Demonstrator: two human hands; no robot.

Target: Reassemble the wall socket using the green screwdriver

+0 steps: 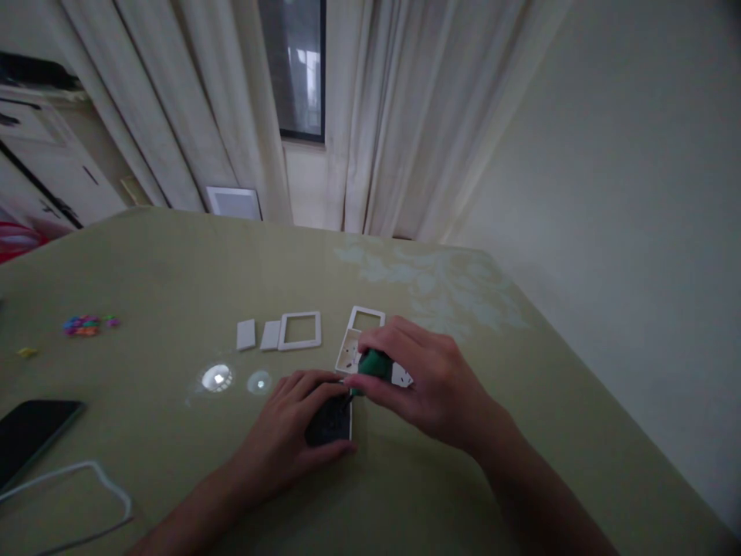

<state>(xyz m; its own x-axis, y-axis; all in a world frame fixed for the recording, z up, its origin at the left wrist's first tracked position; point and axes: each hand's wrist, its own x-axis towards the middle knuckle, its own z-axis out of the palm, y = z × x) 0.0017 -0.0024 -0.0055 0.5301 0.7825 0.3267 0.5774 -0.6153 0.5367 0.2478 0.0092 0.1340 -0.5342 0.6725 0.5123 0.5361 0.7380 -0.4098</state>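
My left hand [283,428] is wrapped around a wall socket [329,423], its dark back facing up and its pale edge showing on the right. In my right hand [431,378] is a screwdriver [375,363], gripped by its green handle. The tool points down at the socket's upper right edge; its tip is too small and dark to make out. Just beyond, partly hidden by my right hand, lies a white socket faceplate [348,354] with pin slots. A white frame [367,310] touches or nearly touches its far side.
Left of the sockets lie another white frame [282,332] and two white cover pieces [246,334]. Small colourful pieces [84,325] sit far left on the green tablecloth [191,278]. A dark phone [35,432] and a white cable [109,488] occupy the near left.
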